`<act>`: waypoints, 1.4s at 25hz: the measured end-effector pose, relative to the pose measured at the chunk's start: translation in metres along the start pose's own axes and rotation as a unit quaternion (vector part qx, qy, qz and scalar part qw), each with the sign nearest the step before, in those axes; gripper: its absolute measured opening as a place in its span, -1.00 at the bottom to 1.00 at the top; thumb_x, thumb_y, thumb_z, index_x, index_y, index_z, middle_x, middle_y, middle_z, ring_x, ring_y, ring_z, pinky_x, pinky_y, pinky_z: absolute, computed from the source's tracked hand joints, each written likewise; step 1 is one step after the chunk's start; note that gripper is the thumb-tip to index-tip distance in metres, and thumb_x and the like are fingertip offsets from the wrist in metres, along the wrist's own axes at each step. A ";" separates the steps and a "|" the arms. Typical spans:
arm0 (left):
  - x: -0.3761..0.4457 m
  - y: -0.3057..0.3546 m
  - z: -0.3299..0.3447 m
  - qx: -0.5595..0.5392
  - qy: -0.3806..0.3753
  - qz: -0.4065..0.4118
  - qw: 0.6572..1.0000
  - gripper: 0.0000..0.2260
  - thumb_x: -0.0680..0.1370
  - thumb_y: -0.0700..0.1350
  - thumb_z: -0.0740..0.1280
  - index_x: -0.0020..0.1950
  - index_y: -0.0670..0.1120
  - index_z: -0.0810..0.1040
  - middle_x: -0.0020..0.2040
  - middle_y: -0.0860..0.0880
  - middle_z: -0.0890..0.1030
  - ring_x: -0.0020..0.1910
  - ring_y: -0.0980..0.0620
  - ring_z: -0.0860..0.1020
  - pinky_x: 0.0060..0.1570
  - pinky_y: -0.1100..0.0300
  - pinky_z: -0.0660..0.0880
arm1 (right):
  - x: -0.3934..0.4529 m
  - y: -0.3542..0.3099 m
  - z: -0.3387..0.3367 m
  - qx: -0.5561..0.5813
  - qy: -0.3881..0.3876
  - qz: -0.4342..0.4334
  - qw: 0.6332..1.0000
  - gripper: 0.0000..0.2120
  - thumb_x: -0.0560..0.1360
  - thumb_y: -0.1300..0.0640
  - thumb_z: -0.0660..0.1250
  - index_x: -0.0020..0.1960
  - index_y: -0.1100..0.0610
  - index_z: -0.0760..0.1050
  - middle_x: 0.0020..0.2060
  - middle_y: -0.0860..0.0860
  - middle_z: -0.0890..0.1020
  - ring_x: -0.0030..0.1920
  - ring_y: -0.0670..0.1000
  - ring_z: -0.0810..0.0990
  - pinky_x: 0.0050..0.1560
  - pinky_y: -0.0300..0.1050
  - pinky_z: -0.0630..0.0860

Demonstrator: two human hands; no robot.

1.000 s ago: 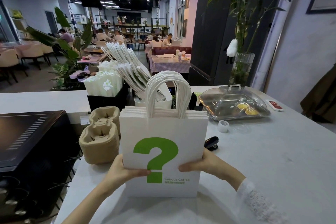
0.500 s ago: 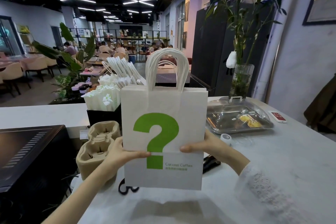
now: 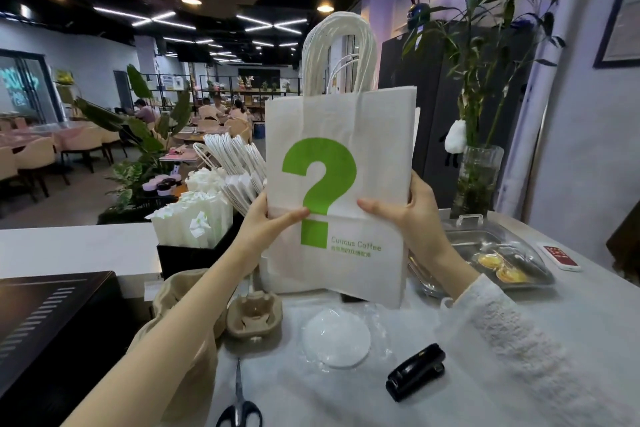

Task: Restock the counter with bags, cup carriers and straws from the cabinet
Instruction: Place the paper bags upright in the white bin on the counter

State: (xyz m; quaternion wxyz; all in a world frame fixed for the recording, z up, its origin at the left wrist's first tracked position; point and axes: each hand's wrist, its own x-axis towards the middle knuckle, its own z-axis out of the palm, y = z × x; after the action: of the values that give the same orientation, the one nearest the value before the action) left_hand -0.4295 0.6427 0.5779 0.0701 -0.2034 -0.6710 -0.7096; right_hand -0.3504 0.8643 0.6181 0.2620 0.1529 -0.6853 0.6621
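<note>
Holding a stack of white paper bags (image 3: 341, 191) upright and clear of the tabletop (image 3: 554, 340), the person had one hand on each side edge in the head view; the left hand (image 3: 266, 222) pinched the left edge with its thumb across the front near the green question mark, and the right hand (image 3: 408, 215) pinched the right edge the same way, so both grips were closed on the stack; the looped handles rose above the top edge. Below and to the left, brown cup carriers (image 3: 254, 317) sat on the tabletop, with wrapped straws (image 3: 194, 222) standing in a black box (image 3: 194, 258) behind them; scissors (image 3: 239, 402) and a black stapler (image 3: 415, 376) lay nearer the camera. Judging from the look of it, the stack would be light but floppy, the flat bags apt to slide on one another; a firm pinch at both edges, low down, seemed the safest hold, with the handles a looser alternative.
</note>
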 end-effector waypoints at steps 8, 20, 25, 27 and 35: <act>0.079 -0.027 0.009 -0.008 0.049 0.015 0.999 -0.52 0.39 -0.09 0.54 0.26 -0.09 0.48 0.19 -0.04 0.62 0.15 0.02 0.61 0.18 0.05 0.55 | 0.063 0.030 0.014 -0.031 0.070 -0.027 0.997 -0.63 0.36 0.34 0.50 0.12 0.16 0.53 -0.07 -0.03 0.70 -0.10 -0.07 0.70 -0.12 -0.20 0.61; 0.080 -0.138 -0.028 0.154 0.356 -0.069 0.919 -0.30 0.34 -0.07 0.56 0.35 -0.17 0.29 0.35 -0.17 0.31 0.32 -0.16 0.34 0.35 -0.06 0.32 | 0.127 0.099 0.045 -0.153 0.181 -0.118 0.964 -0.64 0.42 0.17 0.46 0.18 0.20 0.53 -0.12 -0.03 0.69 -0.13 -0.02 0.68 -0.09 -0.09 0.62; 0.083 -0.165 -0.025 0.143 0.289 -0.161 0.933 -0.03 0.39 -0.11 0.54 0.56 -0.22 -0.05 0.55 -0.20 0.08 0.52 -0.14 0.14 0.48 0.00 0.16 | 0.151 0.132 0.062 -0.316 0.169 -0.205 0.911 -0.52 0.48 0.12 0.40 0.36 0.22 0.44 -0.17 0.09 0.70 -0.27 0.12 0.66 -0.17 0.02 0.63; 0.089 -0.171 -0.026 0.119 0.288 -0.176 0.934 -0.01 0.37 -0.13 0.55 0.56 -0.21 -0.07 0.55 -0.21 0.11 0.52 -0.14 0.17 0.47 -0.01 0.18 | 0.156 0.145 0.070 -0.347 0.157 -0.224 0.897 -0.50 0.49 0.14 0.40 0.38 0.23 0.42 -0.22 0.13 0.70 -0.31 0.14 0.65 -0.18 0.02 0.63; 0.124 -0.165 -0.031 0.157 0.299 -0.227 0.914 -0.18 0.30 -0.25 0.57 0.41 -0.31 0.17 0.30 -0.26 0.47 0.30 -0.22 0.47 0.24 -0.03 0.46 | 0.174 0.198 0.098 -0.438 0.091 -0.231 0.864 -0.49 0.44 0.21 0.42 0.37 0.21 0.45 -0.47 0.10 0.60 -0.49 0.14 0.55 -0.31 -0.12 0.47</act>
State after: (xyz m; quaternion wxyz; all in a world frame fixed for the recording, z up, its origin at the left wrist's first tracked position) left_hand -0.6093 0.6486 0.4722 0.1356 0.1895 -0.7496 -0.6196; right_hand -0.6181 0.8063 0.5539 0.5091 0.1152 -0.8228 0.2250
